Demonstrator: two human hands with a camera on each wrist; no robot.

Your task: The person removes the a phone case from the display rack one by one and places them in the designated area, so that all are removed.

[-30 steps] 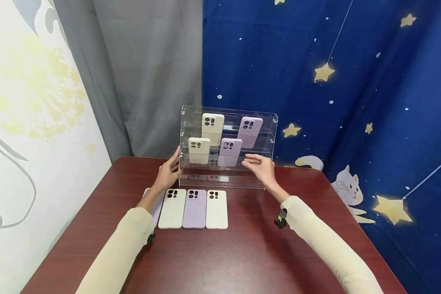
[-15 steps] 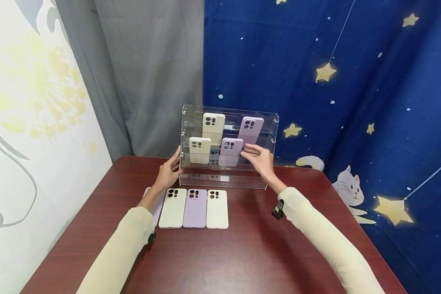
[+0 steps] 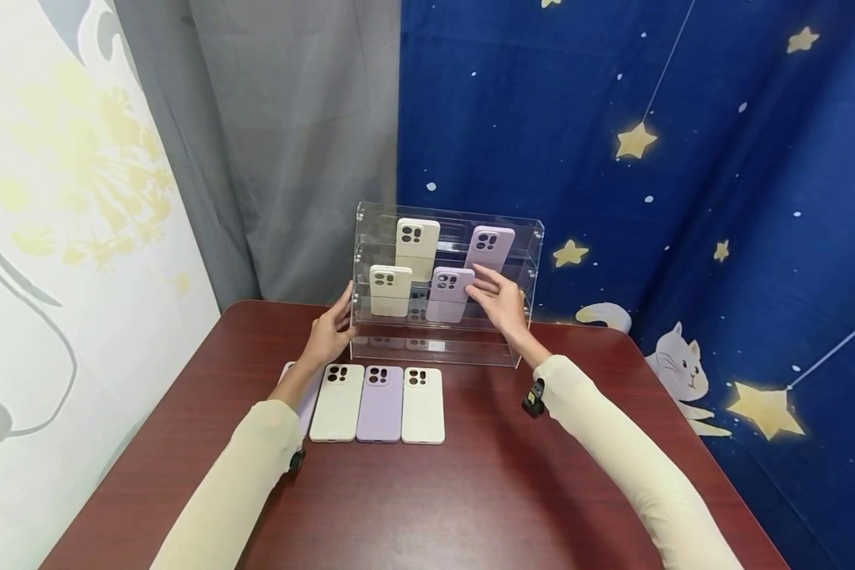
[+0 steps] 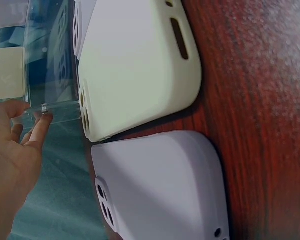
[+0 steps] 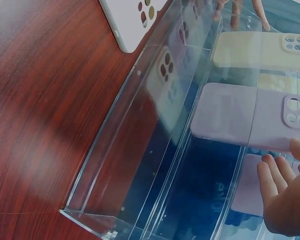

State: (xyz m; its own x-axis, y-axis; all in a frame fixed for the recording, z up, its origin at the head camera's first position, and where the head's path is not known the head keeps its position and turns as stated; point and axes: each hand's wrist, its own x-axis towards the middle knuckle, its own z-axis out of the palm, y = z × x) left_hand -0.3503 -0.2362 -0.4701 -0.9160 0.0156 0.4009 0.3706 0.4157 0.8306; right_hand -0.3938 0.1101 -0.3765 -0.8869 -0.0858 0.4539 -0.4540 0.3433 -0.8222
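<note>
A clear tiered display rack (image 3: 463, 354) stands at the back of the table. My left hand (image 3: 326, 336) grips its left side panel, with the thumb and fingers around the edge in the left wrist view. My right hand (image 3: 500, 302) is at the right edge of the lower purple phone case (image 3: 447, 294), thumb tip close to the case and fingers loosely extended. Left of that case stands a cream phone case (image 3: 390, 290). On the tier above are another cream phone case (image 3: 417, 247) and a purple phone case (image 3: 489, 247), the latter partly behind my right fingers.
A row of phone cases lies on the dark red table (image 3: 413, 507) before the rack: a white one (image 3: 423, 408), a purple one (image 3: 381, 408), a cream one (image 3: 337, 405), and a purple one (image 4: 150, 185) partly under my left forearm. Curtains hang behind.
My right hand has moved up and left, from the rack's right part to the lower purple phone case's edge. My left hand stays on the side panel; the cases have not moved.
</note>
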